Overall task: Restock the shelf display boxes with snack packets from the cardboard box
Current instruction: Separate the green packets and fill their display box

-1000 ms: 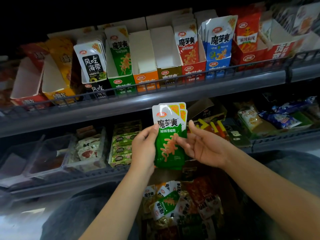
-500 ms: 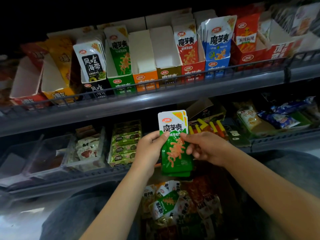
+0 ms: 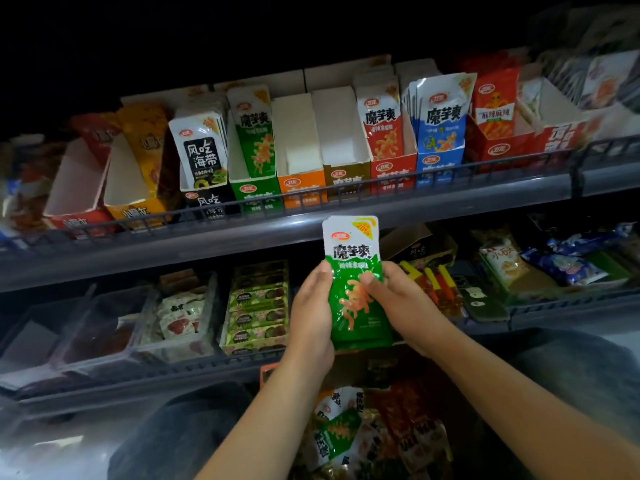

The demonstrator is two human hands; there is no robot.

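Green packets (image 3: 356, 289) (a stack) gripped by both hands' curled fingers (image 3: 367, 279).

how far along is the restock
Done: the red box and blue box look full. In hand: both the left hand and right hand grip green packets. Left: the green box is part-filled; the orange box and brown box look empty.

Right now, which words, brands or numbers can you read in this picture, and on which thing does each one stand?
"魔芋爽": green packets held by the left hand and right hand.
"20%": yellow corner of those packets.
"魔芋爽": green shelf packet, red packet, blue packet.
"风吃海带": white and black packet.
"风吃": black display box.
Oval red logos, small lines under the titles and lower-shelf labels: too blurred to read.
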